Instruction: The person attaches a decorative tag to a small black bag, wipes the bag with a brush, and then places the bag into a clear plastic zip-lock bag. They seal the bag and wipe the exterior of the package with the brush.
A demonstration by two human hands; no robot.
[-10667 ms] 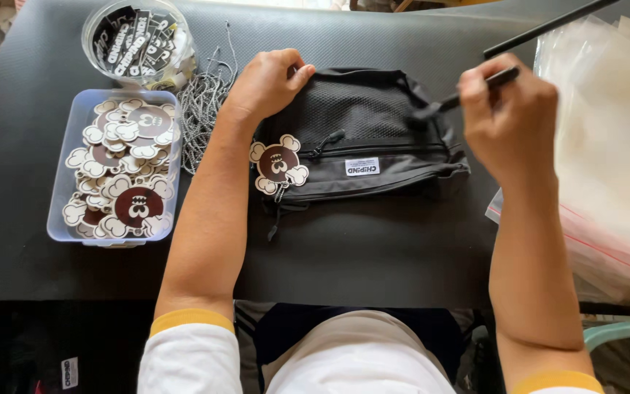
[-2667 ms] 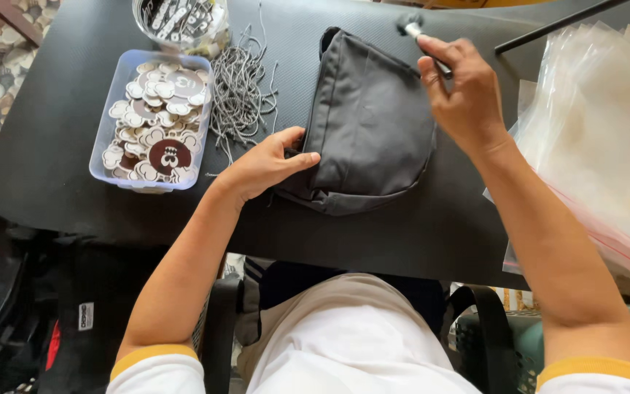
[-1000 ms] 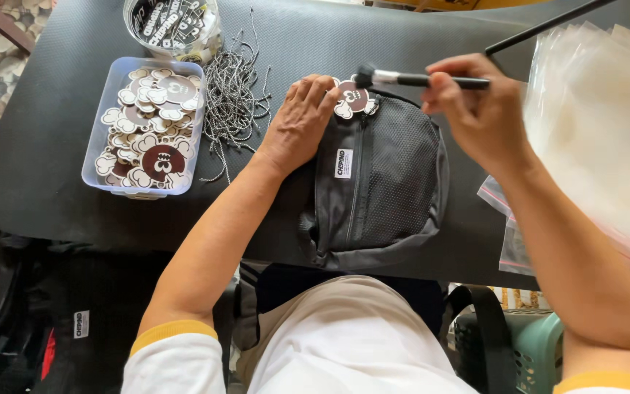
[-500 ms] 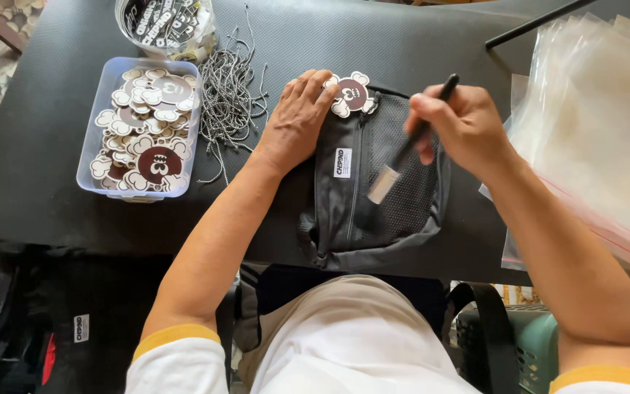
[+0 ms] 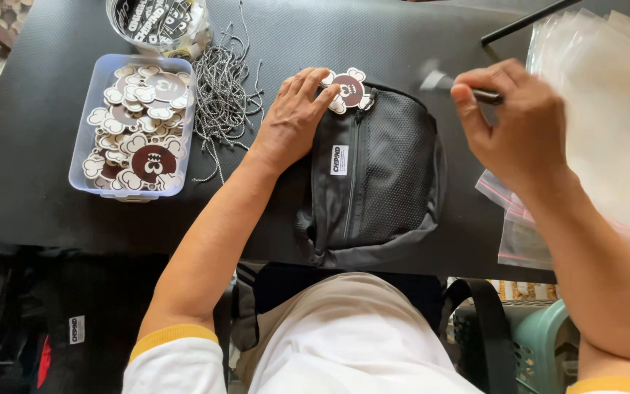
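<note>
Black table (image 5: 402, 36) fills most of my view, seen from above. At its right edge lies a stack of clear plastic zip bags (image 5: 607, 138), partly hanging over the table's near side.

Centre: a black sling bag (image 5: 384, 175) lies flat on the table, mesh front panel up, a small white label beside its zipper. A brown-and-cream flower-shaped tag (image 5: 348, 89) sits at the bag's top end, touching it.

Left: a clear rectangular plastic tray (image 5: 82, 131) full of the same flower-shaped tags. Behind it, a round clear tub (image 5: 158, 22) of small dark-and-white pieces, too small to make out. Between tray and bag, a loose heap of ball chains (image 5: 227, 95) spreads over the table.

My left hand (image 5: 293, 117) lies flat, palm down, fingers spread, pressing on the bag's upper left corner; fingertips reach just beside the tag. It grips nothing.

My right hand (image 5: 519, 124) hovers above the table to the right of the bag, fingers closed around a thin black tool (image 5: 446, 84). Its tip is blurred and points toward the tag; I cannot tell what kind of tool it is.

A thin black rod (image 5: 526, 22) lies at the far right of the table.
</note>
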